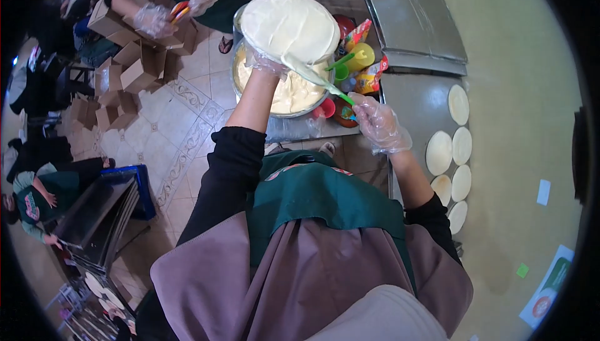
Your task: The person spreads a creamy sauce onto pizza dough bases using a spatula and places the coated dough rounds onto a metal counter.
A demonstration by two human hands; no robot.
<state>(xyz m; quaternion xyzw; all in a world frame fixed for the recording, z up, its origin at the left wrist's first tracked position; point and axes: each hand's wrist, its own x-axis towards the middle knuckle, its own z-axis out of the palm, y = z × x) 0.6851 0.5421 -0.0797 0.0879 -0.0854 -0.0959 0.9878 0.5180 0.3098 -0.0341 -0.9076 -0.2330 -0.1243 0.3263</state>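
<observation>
R hand (378, 123) closed on green-handled spatula (314, 78); L hand (267, 63) under cream-coated round base (290, 25), finger spread hidden, can't tell; keep base lvl, strokes light.

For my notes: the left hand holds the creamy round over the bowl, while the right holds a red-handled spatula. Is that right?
No: the head view shows a green handle, not red. The left hand holds the creamy round over the bowl, the right hand the spatula.
</observation>
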